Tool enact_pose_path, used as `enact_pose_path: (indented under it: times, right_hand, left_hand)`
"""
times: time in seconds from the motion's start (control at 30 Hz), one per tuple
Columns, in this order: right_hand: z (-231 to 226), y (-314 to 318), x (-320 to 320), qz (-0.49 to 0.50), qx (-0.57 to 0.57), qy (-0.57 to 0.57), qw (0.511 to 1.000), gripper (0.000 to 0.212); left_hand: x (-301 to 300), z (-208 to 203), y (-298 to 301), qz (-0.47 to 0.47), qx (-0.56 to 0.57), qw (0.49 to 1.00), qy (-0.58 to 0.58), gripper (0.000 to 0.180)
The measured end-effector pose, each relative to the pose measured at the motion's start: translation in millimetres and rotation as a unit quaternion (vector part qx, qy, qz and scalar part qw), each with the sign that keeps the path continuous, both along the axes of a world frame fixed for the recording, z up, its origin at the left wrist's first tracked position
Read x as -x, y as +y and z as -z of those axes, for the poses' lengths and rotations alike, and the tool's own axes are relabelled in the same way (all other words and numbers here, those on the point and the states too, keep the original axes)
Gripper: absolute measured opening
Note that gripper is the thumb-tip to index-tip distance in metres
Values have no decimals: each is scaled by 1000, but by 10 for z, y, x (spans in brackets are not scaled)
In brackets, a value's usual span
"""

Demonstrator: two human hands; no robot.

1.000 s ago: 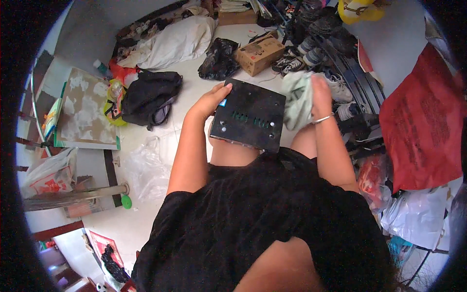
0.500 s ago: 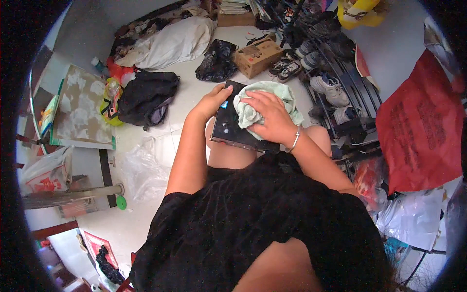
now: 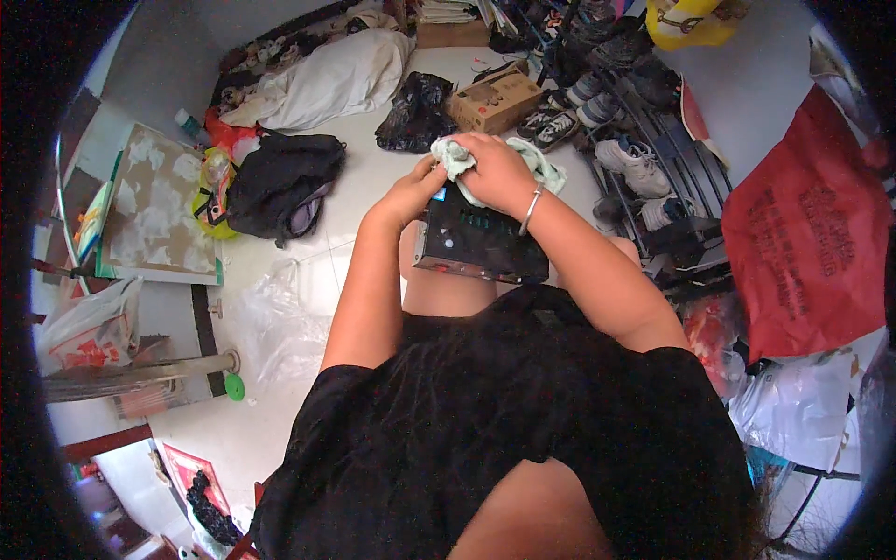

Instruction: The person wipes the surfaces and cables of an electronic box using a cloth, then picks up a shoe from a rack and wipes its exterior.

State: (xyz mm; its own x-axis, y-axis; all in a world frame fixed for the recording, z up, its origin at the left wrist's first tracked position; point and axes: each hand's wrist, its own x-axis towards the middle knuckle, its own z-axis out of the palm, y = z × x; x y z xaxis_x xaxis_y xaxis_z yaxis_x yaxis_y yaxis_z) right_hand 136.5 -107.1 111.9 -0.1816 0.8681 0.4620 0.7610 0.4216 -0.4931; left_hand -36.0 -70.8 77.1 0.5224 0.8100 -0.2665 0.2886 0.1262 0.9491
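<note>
A flat black box-shaped device point(image 3: 476, 241) with a small blue sticker lies across my lap. My left hand point(image 3: 413, 191) grips its far left corner, thumb on top. Bunched in my right hand point(image 3: 499, 173) is a pale green cloth point(image 3: 452, 157), pressed on the device's far edge close to my left fingers. More of the cloth spreads out to the right of the hand. Both hands cover the far side of the device, and the cloth hides part of its top.
Ahead on the tiled floor are a black plastic bag point(image 3: 415, 112) and a cardboard box point(image 3: 495, 101). A black backpack point(image 3: 287, 184) lies to the left. On the right stand a shoe rack point(image 3: 686, 177) and a hanging red bag point(image 3: 807, 233). Clear plastic point(image 3: 275, 322) lies at my left.
My right hand has moved with the cloth away from me and to the left, to the device's far edge. More of the device's top now shows. My left hand stays at the corner.
</note>
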Motion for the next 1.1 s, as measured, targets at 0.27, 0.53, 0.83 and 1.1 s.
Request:
enact_pose_path:
  times: [0.27, 0.53, 0.83, 1.1]
  right_hand:
    - [-2, 135, 46, -11, 34, -50, 998, 32]
    - [-181, -224, -165, -26, 17, -160, 987, 31]
    - [-268, -836, -389, -31, 42, -169, 984, 37]
    - [-323, -1121, -218, -133, 44, -117, 983, 36]
  left_hand:
    - [59, -8, 9, 2, 38, 999, 31, 80]
    - [169, 186, 121, 1, 79, 997, -25, 81]
    - [115, -33, 80, -3, 65, 998, 9, 83]
    - [46, -39, 67, -14, 2, 1000, -18, 81]
